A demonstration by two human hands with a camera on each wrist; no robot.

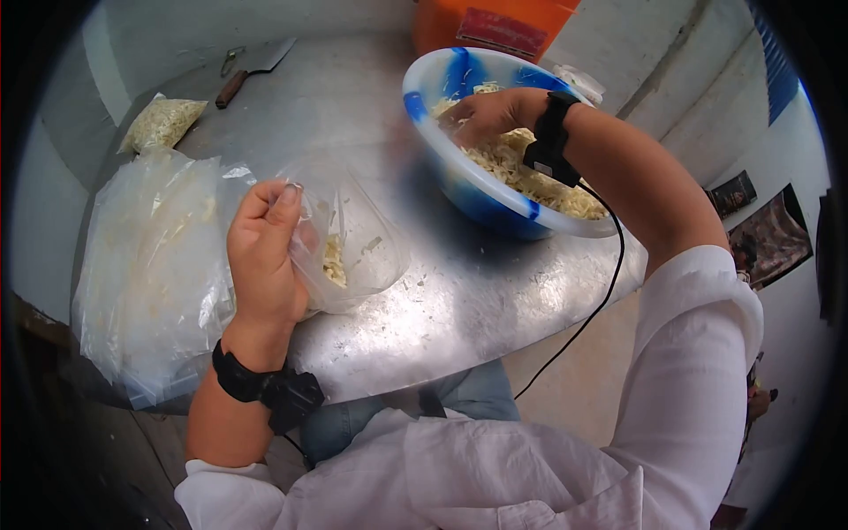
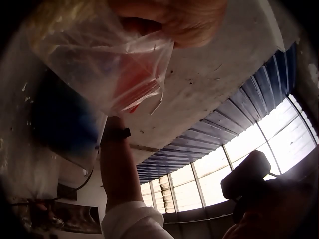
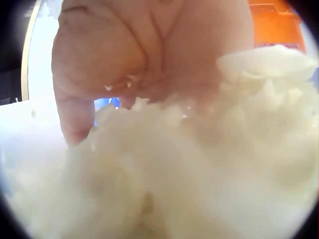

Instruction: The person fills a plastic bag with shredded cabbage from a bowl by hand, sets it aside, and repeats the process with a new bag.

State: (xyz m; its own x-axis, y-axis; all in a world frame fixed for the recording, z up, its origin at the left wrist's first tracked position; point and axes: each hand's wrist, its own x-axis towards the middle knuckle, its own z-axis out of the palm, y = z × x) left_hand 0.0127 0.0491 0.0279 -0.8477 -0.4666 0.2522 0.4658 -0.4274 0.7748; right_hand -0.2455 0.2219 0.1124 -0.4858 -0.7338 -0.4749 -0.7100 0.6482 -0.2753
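My left hand (image 1: 268,247) grips the rim of a clear plastic bag (image 1: 353,256), pinching it between thumb and fingers. A small heap of pale shreds (image 1: 334,262) lies inside the bag. In the left wrist view the same hand (image 2: 174,20) is above the hanging bag (image 2: 109,69). My right hand (image 1: 484,117) reaches into a blue and white bowl (image 1: 442,163) of pale shreds (image 1: 530,181). Seen from the right wrist, the hand (image 3: 149,55) has its thumb extended downward and its palm uncurled over the shreds (image 3: 149,164); the other fingertips are hidden.
A stack of clear bags (image 1: 150,265) lies at the table's left, with a filled bag (image 1: 163,122) behind it. A broad-bladed knife (image 1: 256,72) rests at the back. Beyond the bowl stands an orange container (image 1: 495,26). A black cable (image 1: 587,318) hangs over the metal table's (image 1: 406,344) front edge.
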